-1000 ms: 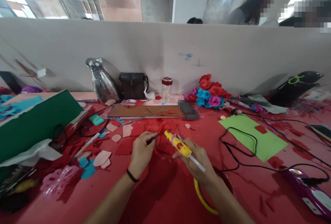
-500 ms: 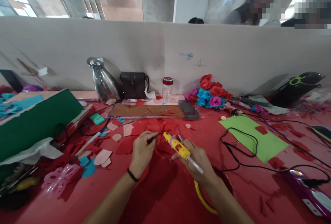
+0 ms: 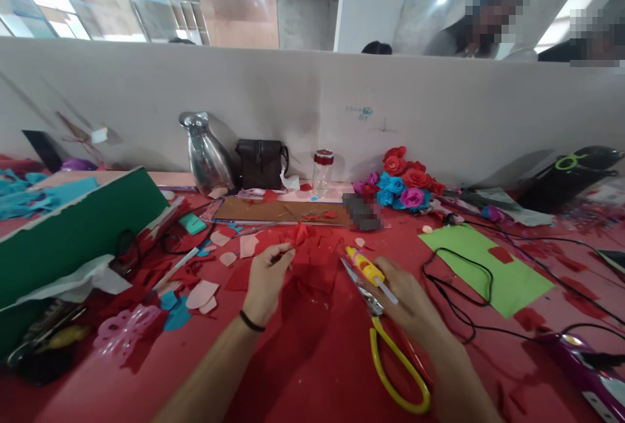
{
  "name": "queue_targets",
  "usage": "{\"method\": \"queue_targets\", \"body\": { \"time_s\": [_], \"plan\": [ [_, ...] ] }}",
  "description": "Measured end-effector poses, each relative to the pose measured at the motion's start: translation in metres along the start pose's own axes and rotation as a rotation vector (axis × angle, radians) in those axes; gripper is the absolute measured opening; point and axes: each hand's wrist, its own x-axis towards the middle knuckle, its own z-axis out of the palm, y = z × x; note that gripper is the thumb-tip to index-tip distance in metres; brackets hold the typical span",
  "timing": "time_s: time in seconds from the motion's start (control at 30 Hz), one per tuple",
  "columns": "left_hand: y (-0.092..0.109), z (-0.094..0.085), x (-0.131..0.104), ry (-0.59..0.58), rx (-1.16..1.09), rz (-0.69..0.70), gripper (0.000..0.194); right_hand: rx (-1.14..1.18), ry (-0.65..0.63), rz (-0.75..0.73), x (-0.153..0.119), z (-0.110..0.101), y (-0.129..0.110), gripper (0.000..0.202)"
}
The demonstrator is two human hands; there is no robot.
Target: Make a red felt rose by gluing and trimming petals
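Bare left hand [image 3: 267, 283]: reaching forward, thumb and fingertips pinching narrowly; cannot tell on what.
Bare right hand [image 3: 403, 291]: holding a yellow plastic glue gun [image 3: 365, 266], hovering near yellow-handled metal scissors [image 3: 375, 309].

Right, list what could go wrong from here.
The right hand could brush the blades of the scissors lying close by. If the yellow glue gun it holds is hot, the tip might burn the left hand should they meet. The black cord looped beside the right hand could snag.
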Motion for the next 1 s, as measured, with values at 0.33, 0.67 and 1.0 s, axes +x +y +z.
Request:
{"method": "queue_targets", "body": {
  "time_s": [0.33,0.67,1.0],
  "plan": [
    [0.013,0.006,-0.01,-0.093,-0.412,-0.212,0.027,-0.323,0.263,0.16,0.0,-0.008,0.009,0.024],
    [0.007,0.02,-0.031,-0.2,-0.624,-0.328,0.031,0.932,0.236,0.124,0.023,0.054,-0.089,0.024],
    [0.001,0.029,-0.04,-0.251,-0.666,-0.366,0.031,1.433,0.182,0.322,0.019,0.05,-0.084,0.027]
  ]
}}
